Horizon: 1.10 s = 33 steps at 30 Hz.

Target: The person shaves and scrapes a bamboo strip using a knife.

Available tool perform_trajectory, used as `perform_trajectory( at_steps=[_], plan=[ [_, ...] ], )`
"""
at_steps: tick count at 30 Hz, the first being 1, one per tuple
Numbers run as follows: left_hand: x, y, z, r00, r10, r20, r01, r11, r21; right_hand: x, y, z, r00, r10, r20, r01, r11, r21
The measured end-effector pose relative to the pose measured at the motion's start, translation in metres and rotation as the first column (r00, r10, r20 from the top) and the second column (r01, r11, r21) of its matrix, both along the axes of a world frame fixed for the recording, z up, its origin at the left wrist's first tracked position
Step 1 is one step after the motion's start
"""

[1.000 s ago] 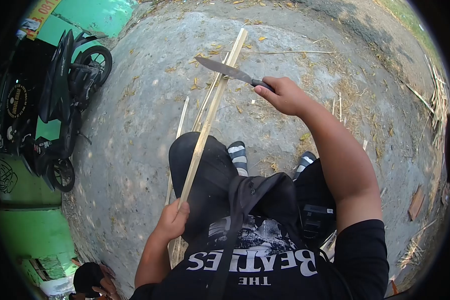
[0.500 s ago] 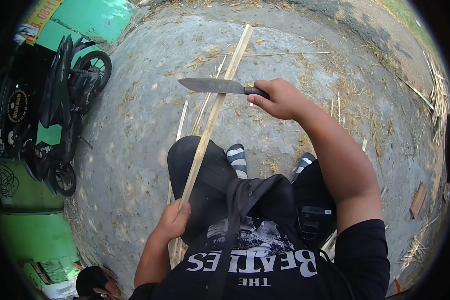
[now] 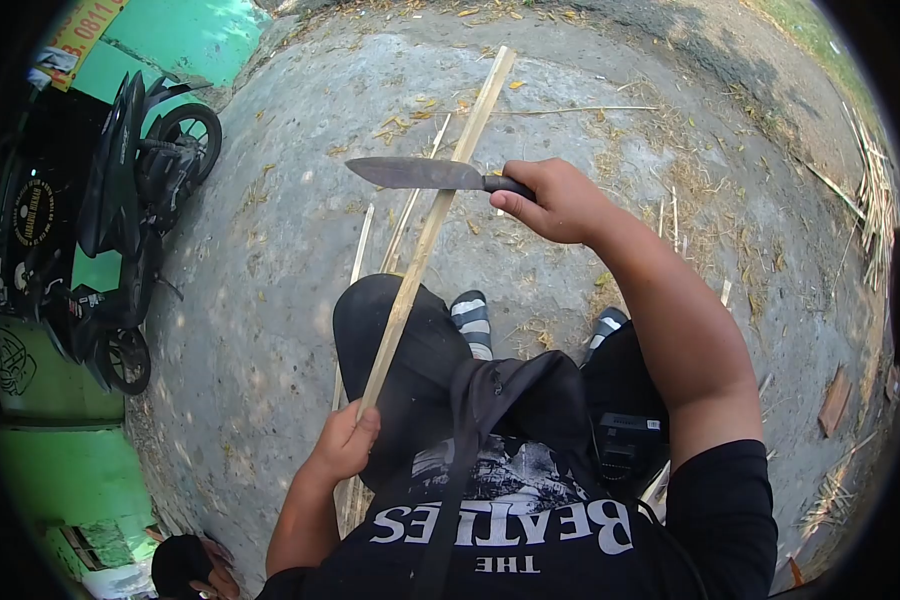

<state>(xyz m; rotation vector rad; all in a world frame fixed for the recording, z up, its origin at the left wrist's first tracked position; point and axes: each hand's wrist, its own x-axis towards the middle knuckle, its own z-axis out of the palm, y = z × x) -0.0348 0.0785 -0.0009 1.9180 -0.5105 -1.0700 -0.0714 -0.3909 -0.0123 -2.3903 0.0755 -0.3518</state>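
My left hand (image 3: 345, 442) is closed around the near end of a long pale wooden or bamboo strip (image 3: 402, 300), which slants up and away across my left thigh. In my right hand (image 3: 550, 200) is the dark handle of a large knife (image 3: 410, 173). Its broad blade lies across the upper part of the strip, tip pointing left. Whether the edge bites into the strip cannot be made out. More thin strips (image 3: 362, 245) lie beside my left leg, partly hidden by it.
A dark motorcycle (image 3: 130, 200) is parked at the left by a green wall (image 3: 70, 480). At the lower left is another person (image 3: 185, 568). Bundled thin sticks (image 3: 875, 190) lie at the far right, near a brown wood piece (image 3: 835, 402). Dry leaves and shavings dot the concrete ground (image 3: 240, 260).
The knife and my right hand have shifted very slightly toward me and left along the strip. The strip's far end has moved a little right. My left hand keeps its hold.
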Motion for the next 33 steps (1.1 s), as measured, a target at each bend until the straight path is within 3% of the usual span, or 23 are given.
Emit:
perform_trajectory(
  at_steps=[3,6,7,11,17,23,27,33],
  plan=[
    [-0.001,-0.002,0.000,1.000,0.003,-0.004,-0.003,1.000,0.006,0.004,0.010,-0.002,0.997,0.038,0.074,-0.034,0.998,-0.051],
    [-0.001,-0.001,0.002,0.999,0.011,0.039,-0.014,0.996,0.084,0.005,-0.003,-0.012,0.987,-0.148,0.061,0.122,0.943,0.311],
    [0.000,0.001,0.000,0.997,-0.019,0.077,0.012,0.995,0.095,0.003,-0.009,-0.012,0.974,-0.198,0.114,0.145,0.921,0.360],
    [-0.002,0.000,-0.004,0.979,-0.100,0.178,0.077,0.988,0.131,-0.001,-0.017,-0.002,0.969,-0.238,0.061,0.128,0.701,0.701],
    [-0.002,-0.006,-0.002,0.969,-0.121,0.215,0.086,0.982,0.165,-0.003,-0.007,-0.001,0.986,-0.159,0.041,0.104,0.798,0.594],
    [-0.006,-0.013,0.010,0.941,-0.156,0.302,0.103,0.978,0.184,0.007,-0.003,-0.013,0.991,-0.082,0.108,-0.004,0.777,0.630],
    [-0.008,-0.014,0.017,0.937,-0.158,0.310,0.099,0.975,0.198,0.005,0.000,-0.008,0.991,-0.099,0.094,0.018,0.779,0.627],
    [-0.003,-0.004,0.011,0.983,-0.108,0.147,0.080,0.980,0.183,0.004,-0.012,-0.008,0.990,-0.126,0.063,0.068,0.819,0.570]
  ],
)
